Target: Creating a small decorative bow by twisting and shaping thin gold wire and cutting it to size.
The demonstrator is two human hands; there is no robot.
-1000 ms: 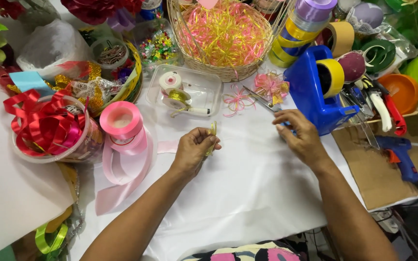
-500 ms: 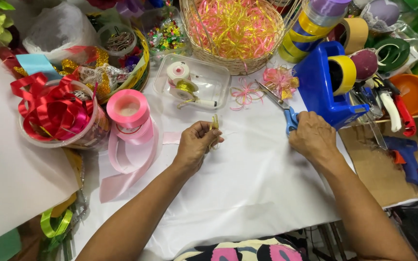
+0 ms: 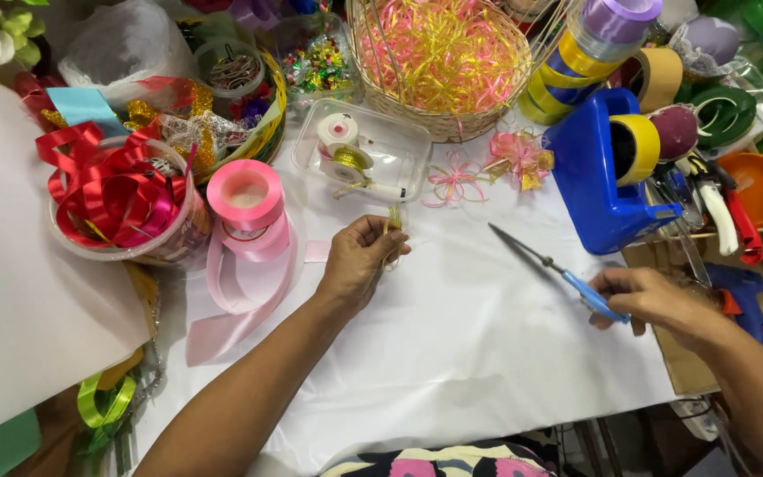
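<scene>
Pinched between the thumb and curled fingertips of the left hand [image 3: 359,265] is a small bundle of thin yellow-gold ribbon strands [image 3: 393,221], standing upright just above the knuckles, near the centre of the white paper-covered table [image 3: 452,353]. The right hand [image 3: 651,300], at about four o'clock from the bundle and well apart from it, is closed around the blue handles of a pair of long metal scissors [image 3: 558,269]. Its blades are shut and point toward ten o'clock, lying low over the paper; whether they touch it cannot be told.

Only the head view is given, looking down. At twelve o'clock from the left hand sits a clear plastic tray [image 3: 399,159] holding a small white spool and a gold-thread spool. Beyond it, at the top, stands a woven wicker basket [image 3: 452,124] full of pink and yellow curled ribbon. At ten o'clock from the left hand is a pink satin ribbon roll [image 3: 245,196], its loose end trailing down across the paper. Further left, a clear round tub [image 3: 156,247] holds red curling ribbon. At two o'clock, a blue plastic tape dispenser [image 3: 593,190] carries a yellow roll. Two small pink and yellow ribbon bows [image 3: 487,168] lie between the tray and the dispenser.
</scene>
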